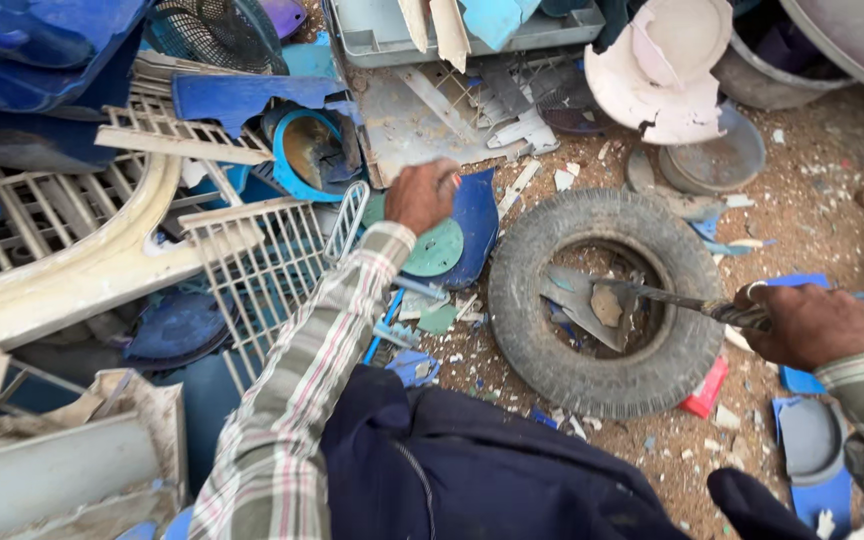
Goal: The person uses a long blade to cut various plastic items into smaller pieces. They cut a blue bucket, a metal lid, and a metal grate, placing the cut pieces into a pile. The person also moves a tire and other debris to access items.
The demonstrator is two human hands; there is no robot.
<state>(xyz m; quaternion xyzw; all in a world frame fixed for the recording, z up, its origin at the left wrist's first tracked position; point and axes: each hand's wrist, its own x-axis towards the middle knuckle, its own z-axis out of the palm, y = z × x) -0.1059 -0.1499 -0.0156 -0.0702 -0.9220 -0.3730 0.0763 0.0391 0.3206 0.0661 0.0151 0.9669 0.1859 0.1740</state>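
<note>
Reaching forward into a heap of broken plastic, the left hand curls over a grey plastic sheet, though whether its fingers actually grip it cannot be told. Just below it lie a round green disc and a blue panel. The right hand is closed around the handle of a knife, whose blade points into the middle of an old tyre lying flat on the sandy ground, over a grey plastic shard. A white grille lies left of the sleeve.
</note>
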